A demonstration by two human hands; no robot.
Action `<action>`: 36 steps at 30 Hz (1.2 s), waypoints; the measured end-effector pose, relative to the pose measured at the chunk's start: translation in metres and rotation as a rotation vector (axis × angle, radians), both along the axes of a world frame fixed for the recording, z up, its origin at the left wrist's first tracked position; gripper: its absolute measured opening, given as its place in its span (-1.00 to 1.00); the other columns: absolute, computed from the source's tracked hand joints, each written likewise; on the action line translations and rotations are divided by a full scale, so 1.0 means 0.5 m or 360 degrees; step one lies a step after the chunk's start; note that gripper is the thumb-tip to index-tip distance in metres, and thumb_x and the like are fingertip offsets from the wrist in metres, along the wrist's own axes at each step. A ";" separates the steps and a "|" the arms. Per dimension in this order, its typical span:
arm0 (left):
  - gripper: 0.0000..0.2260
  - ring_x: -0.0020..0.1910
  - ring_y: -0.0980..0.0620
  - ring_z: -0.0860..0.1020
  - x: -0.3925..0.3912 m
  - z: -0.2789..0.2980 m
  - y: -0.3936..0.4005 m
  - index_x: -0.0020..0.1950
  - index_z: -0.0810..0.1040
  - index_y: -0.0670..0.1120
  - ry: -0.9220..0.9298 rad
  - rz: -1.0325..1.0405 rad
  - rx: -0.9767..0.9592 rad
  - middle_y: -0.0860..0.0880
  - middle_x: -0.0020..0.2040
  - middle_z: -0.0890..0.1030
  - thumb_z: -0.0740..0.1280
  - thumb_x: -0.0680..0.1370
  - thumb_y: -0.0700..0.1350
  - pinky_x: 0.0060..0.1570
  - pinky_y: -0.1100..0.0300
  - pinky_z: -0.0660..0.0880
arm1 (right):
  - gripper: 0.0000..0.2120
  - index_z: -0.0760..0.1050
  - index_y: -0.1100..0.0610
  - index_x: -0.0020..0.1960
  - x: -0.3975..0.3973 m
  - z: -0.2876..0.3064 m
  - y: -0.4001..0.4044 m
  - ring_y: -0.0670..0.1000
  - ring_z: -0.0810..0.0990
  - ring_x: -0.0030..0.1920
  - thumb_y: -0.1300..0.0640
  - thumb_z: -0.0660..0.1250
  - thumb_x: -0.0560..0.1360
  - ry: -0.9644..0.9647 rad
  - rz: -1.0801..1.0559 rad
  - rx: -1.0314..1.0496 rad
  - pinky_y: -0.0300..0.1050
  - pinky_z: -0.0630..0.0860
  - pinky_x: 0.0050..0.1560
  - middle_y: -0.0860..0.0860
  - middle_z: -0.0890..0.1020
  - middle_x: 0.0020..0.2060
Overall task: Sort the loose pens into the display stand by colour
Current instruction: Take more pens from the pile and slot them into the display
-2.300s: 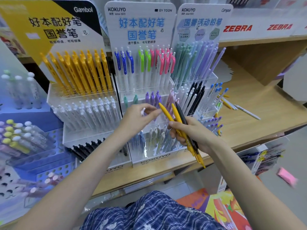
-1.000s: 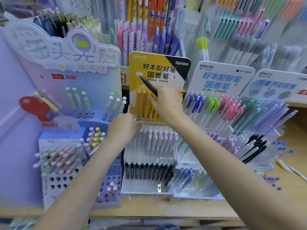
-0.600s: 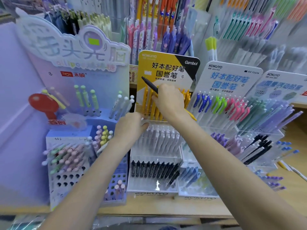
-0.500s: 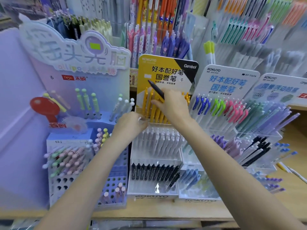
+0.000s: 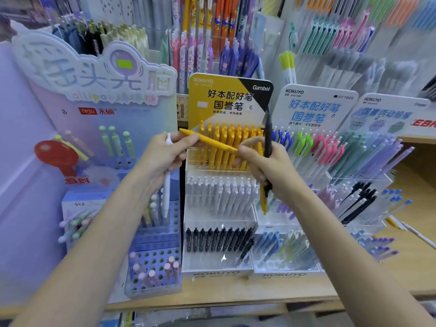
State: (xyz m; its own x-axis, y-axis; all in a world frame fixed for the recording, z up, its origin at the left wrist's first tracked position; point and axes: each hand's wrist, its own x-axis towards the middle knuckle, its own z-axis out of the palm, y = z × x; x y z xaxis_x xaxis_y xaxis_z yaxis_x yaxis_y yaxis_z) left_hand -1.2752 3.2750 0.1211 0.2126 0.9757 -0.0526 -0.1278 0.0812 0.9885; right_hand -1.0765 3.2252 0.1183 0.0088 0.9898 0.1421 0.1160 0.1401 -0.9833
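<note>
Left hand (image 5: pixel 162 154) pinches one yellow pen (image 5: pixel 207 140) held crosswise and also grips a white pen (image 5: pixel 167 192) hanging downward. Right hand (image 5: pixel 266 166) grips a black pen (image 5: pixel 268 138) upright and a second yellow pen (image 5: pixel 263 199). Both hands are in front of the display stand (image 5: pixel 219 215), at its yellow-pen top tier.

The yellow-and-black header card (image 5: pixel 230 100) reads "KOKUYO" at its top left, "Gambol" at its top right and "好本配好笔 国誉笔" across the middle. Right of it, a white card (image 5: pixel 313 107) says "KOKUYO", "GY TOON" and the same slogan in blue. Further right, a pale card (image 5: pixel 387 114) reads "KOKUYO" (its larger blue line is blurred). Left of the yellow card, a lilac board (image 5: pixel 96 111) carries "nesu 禾硕". Below it, the clear tray fronts (image 5: pixel 217 273) read "KOKUYO".
</note>
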 end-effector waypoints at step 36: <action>-0.78 -0.09 -0.05 0.56 -0.011 -0.126 0.039 0.16 0.59 -0.04 0.1736 -0.0051 0.0737 -0.03 0.12 0.63 0.26 0.55 -0.09 -0.12 0.10 0.49 | -0.89 0.45 0.12 -0.10 -0.072 0.054 0.158 -0.23 0.47 -0.52 0.15 0.21 0.59 -0.1487 -0.0105 0.0199 -0.41 0.37 -0.47 -0.03 0.61 -0.38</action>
